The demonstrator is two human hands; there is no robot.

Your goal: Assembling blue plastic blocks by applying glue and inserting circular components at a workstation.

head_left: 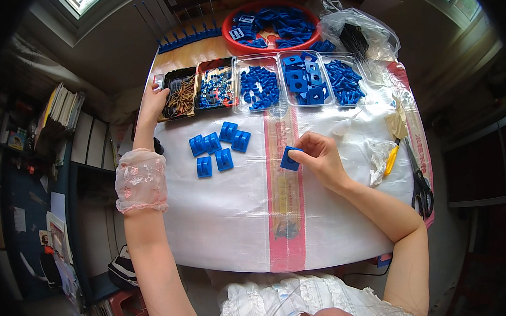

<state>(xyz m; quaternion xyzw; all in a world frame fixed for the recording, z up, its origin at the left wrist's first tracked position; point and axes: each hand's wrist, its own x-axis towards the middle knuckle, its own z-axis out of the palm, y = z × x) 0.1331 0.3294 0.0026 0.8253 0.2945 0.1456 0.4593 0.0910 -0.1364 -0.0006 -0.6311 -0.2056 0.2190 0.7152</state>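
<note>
My right hand [322, 160] pinches a small blue square plastic plate with a round hole [289, 159] between thumb and fingers, just above the table. At the far left, my left hand [154, 101] is closed at the left edge of a black tray of brass-coloured screws [179, 97]; its fingers are partly hidden. Between my hands several blue square pieces with raised curved ribs [211, 143] lie in a loose group on the white sheet.
Beside the screws stand trays of small nuts [215, 85], blue plugs [259, 88], square plates [306, 79] and blue pegs [345, 82]. Behind are a red basin [226, 28], a rod rack [189, 40] and a plastic bag [367, 29]. Scissors [422, 187] and a yellow cutter [391, 161] lie right.
</note>
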